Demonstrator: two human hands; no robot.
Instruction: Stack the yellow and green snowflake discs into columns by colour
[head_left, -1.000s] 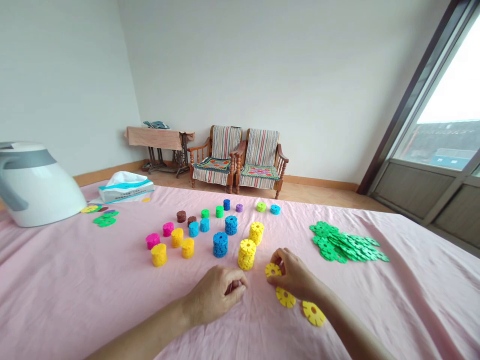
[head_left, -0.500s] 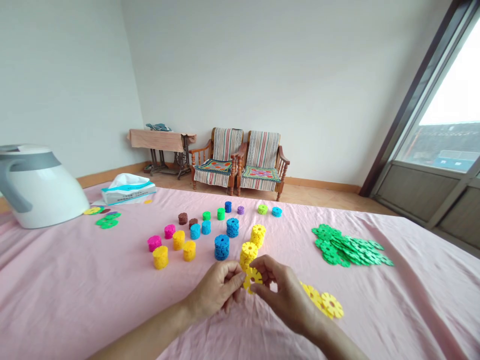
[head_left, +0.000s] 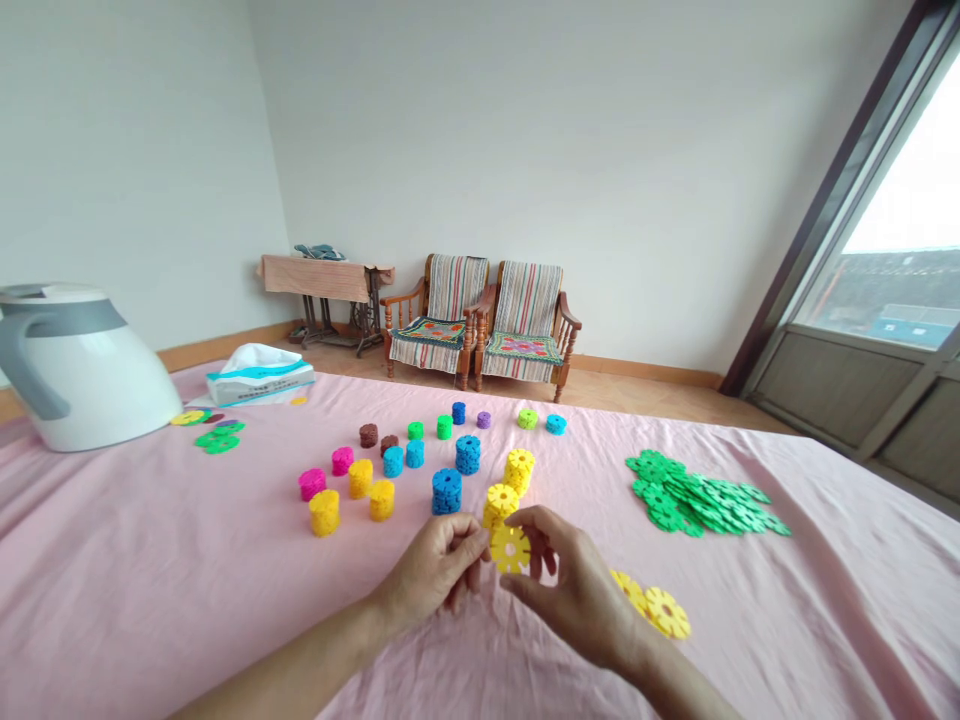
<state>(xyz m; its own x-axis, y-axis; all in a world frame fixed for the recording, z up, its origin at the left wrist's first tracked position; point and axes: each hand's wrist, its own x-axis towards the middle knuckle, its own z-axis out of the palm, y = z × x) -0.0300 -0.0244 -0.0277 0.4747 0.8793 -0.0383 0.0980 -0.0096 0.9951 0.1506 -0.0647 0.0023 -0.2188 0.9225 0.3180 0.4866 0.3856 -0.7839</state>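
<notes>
My left hand (head_left: 446,562) is closed, pinching the left edge of a yellow notched snowflake disc (head_left: 511,551) between thumb and fingers. On the other side my right hand (head_left: 570,575) curls around the same disc, index finger at its top rim and thumb at its lower rim. The disc is tilted up, its centre hole facing me. Just behind it stands a yellow disc stack (head_left: 502,500), partly hidden by the hands, with another yellow stack (head_left: 519,470) farther back. Loose yellow discs (head_left: 666,612) lie by my right forearm, which covers some of them.
Blue stacks (head_left: 447,492) and smaller stacks in several colours stand left of centre. A heap of green discs (head_left: 694,495) spreads out at right. A white jug (head_left: 105,370) and a tissue box (head_left: 259,378) are at left on the pink cloth (head_left: 225,620).
The yellow disc between my hands has risen slightly and faces me more fully. My right thumb has shifted to its lower rim. The view has moved a little.
</notes>
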